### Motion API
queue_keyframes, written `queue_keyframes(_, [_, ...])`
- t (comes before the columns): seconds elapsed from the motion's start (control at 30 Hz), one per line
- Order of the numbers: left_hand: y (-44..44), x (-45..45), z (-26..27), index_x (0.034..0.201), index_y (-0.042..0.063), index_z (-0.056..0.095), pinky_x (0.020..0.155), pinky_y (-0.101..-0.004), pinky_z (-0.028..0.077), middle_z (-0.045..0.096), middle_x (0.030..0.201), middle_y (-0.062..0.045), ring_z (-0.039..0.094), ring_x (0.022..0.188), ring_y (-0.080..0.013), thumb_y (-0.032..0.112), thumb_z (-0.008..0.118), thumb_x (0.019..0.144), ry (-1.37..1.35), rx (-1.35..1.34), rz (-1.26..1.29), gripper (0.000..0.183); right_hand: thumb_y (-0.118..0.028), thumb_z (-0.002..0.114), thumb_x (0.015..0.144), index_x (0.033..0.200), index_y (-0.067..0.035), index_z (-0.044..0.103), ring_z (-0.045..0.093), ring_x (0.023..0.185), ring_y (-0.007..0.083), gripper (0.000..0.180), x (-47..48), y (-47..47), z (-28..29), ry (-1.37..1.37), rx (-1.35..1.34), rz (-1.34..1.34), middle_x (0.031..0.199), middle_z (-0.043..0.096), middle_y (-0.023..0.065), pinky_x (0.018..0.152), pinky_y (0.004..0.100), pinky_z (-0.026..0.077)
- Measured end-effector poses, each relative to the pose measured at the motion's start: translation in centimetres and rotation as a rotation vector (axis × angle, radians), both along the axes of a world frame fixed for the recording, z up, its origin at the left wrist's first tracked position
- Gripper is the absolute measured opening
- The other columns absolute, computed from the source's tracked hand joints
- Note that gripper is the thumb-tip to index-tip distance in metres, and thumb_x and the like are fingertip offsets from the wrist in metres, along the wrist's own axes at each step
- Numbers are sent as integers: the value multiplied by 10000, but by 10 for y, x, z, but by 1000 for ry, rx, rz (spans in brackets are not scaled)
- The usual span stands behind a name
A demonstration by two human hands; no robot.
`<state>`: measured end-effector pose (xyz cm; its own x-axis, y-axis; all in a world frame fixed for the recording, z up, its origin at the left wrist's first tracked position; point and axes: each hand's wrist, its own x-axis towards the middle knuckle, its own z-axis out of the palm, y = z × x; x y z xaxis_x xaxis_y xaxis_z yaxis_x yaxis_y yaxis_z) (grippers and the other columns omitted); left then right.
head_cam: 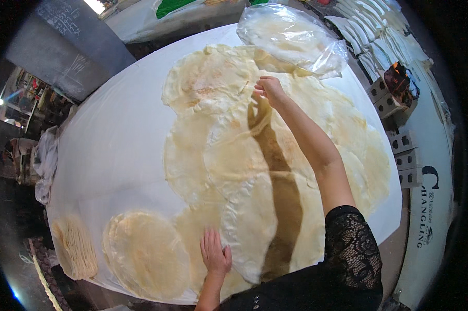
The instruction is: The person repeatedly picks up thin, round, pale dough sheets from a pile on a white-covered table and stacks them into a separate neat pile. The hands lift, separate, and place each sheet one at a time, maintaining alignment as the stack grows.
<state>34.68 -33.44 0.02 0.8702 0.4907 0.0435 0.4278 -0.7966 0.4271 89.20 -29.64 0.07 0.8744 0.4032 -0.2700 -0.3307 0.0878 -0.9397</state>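
Note:
Large thin round sheets, like flatbreads or dough skins (234, 155), overlap across the middle and right of a white-covered table (109, 147). My left hand (216, 252) lies flat, palm down, on a sheet near the front edge, fingers extended. Over the upper part of the spread is my right hand (270, 88), its fingers bent; whether they pinch a sheet's edge cannot be told. A round stack of sheets (144, 252) sits left of my left hand. Further left, at the table's corner, a folded or cut pile (76, 247) shows many layered edges.
A clear plastic bag with pale sheets inside (292, 37) rests at the table's far edge. Hollow blocks (405, 159) and layered white stacks (370, 35) stand along the right. A crumpled plastic bag (46, 163) hangs beside the left edge. A grey board (70, 46) stands at the upper left.

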Motion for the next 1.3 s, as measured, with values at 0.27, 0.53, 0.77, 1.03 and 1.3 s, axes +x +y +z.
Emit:
queue_keyframes(0.27, [-2,-9,-2,1216,-44,495,1063,-513,243,489,1287,-204,404,1253,-375,281,499,862,-4,-24,43,480,-132,641,753,738,-50,526,451,448,129,142,32,66,-9,103,-85,-67,586,482,56,361,273,325])
queue_keyframes(0.53, [1,-15,-16,1225,-29,469,1047,-538,249,449,1316,-214,371,1264,-407,289,484,872,39,-6,-15,475,-228,569,740,826,-5,648,635,711,294,252,54,138,3,-825,-619,140,788,657,181,627,410,465])
queue_keyframes(0.77, [5,-9,-18,1187,-22,533,1053,-510,262,508,1280,-173,431,1234,-364,311,513,868,9,23,-19,461,-129,632,771,861,-23,669,638,694,221,144,75,228,149,-792,199,356,787,661,93,623,350,502])
queue_keyframes(1.03, [-2,-6,-6,1201,-30,510,1052,-522,259,496,1283,-199,418,1241,-379,258,490,856,6,8,46,450,-105,627,794,832,-29,665,632,677,219,93,75,119,178,-364,240,184,761,648,81,592,348,497])
queue_keyframes(1.3, [-1,1,-2,1232,-73,445,1055,-558,216,421,1311,-265,367,1239,-448,214,476,829,47,-62,20,496,-293,558,722,916,-187,715,617,932,336,271,95,-43,0,-900,-1049,95,931,666,144,798,441,479])
